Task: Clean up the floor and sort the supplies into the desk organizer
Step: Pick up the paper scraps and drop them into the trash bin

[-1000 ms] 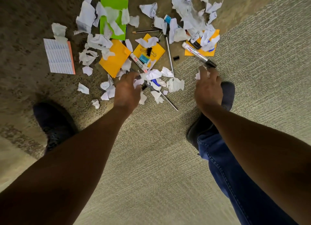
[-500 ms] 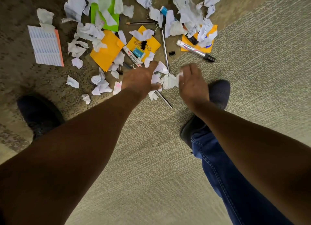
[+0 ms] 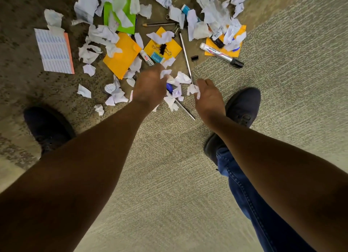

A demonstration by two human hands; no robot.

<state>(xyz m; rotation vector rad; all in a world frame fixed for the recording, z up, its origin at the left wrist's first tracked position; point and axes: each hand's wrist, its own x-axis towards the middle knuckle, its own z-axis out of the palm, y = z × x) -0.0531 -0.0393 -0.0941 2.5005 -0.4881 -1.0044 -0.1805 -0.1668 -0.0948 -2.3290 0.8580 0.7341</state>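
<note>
Left hand point(image 3: 149, 87) pinches a white paper scrap point(image 3: 164, 73) at its fingertips; right hand point(image 3: 208, 95) curls its grip round another scrap point(image 3: 192, 89). Between the two grips lie more scraps and a thin silver rod point(image 3: 185, 52) on the floor point(image 3: 169, 176). Beyond them, a marker point(image 3: 221, 55), binder clip point(image 3: 194, 59) and orange notes point(image 3: 121, 55). Bare carpet lies nearer than the grips, bounded by a shoe point(image 3: 243, 105) just right of the right hand.

Head cam looks steeply down, arm's reach above carpet point(image 3: 169, 185) w/ littered paper scraps point(image 3: 180, 78).
</note>
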